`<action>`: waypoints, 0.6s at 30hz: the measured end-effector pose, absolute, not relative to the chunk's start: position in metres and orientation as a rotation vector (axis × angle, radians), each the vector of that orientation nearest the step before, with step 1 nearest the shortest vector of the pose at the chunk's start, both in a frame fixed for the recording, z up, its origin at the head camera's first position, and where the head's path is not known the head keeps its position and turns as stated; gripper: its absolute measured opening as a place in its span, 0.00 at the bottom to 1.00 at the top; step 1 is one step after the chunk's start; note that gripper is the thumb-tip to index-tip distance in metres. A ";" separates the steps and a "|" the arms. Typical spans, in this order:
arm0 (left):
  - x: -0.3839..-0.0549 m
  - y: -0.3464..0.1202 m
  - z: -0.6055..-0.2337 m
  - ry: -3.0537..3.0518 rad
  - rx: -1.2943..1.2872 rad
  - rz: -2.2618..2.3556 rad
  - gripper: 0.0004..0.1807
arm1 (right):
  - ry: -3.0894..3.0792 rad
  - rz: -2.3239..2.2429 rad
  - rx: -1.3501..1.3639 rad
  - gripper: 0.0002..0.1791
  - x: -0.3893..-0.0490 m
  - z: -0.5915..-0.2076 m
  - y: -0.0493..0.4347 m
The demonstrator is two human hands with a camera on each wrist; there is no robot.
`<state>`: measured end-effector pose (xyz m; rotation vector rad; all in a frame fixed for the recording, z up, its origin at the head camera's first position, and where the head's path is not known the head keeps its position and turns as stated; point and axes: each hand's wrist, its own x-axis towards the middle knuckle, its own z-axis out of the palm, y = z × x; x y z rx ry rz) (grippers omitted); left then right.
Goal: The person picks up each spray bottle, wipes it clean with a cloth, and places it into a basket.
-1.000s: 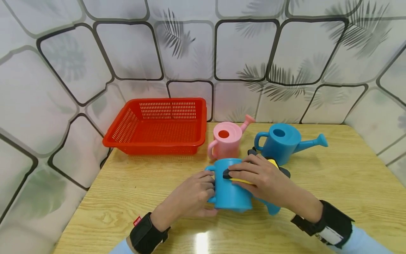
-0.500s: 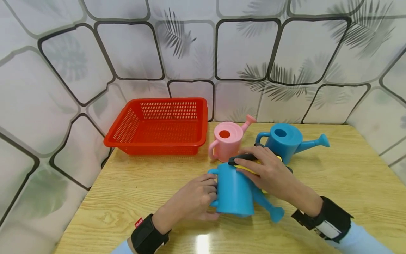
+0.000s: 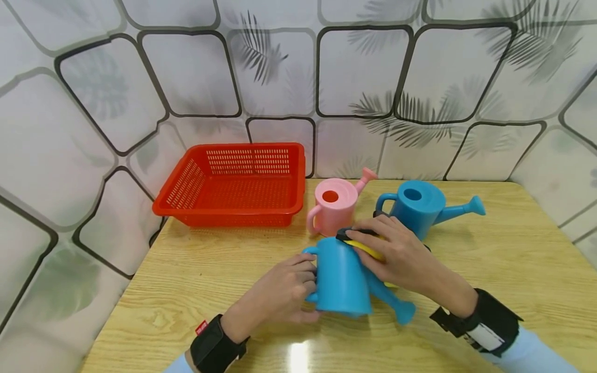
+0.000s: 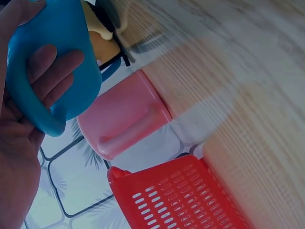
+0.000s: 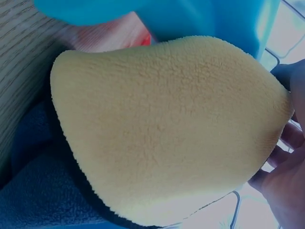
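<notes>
"What stands toward the back of the desk (image 3: 196,274)?"

"Take the pink watering can (image 3: 336,212) as your dial's centre. Just past nine o'clock, near it, sits a red basket (image 3: 242,218) with slotted sides."

"And at three?"

"A blue watering can (image 3: 415,212), upright, spout toward three, handle toward nine."

"How's the pink one turned?"

"Spout between one and two, handle at eight."

"Beyond them?"

"At twelve, a pale wall (image 3: 186,72) with dark outlines and grey fronds."
</notes>
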<state>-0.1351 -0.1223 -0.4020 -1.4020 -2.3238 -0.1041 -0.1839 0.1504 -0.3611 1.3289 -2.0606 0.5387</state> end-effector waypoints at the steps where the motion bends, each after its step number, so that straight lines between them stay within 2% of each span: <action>1: -0.135 -0.123 -0.402 -2.324 -1.401 -0.105 0.19 | -2.063 0.539 1.328 0.25 -0.183 -0.361 0.151; 13: -0.137 -0.127 -0.405 -2.333 -1.392 -0.121 0.20 | -2.063 0.566 1.414 0.19 -0.175 -0.360 0.153; 18: -0.138 -0.131 -0.405 -2.360 -1.368 -0.143 0.18 | -2.057 0.551 1.485 0.20 -0.166 -0.360 0.151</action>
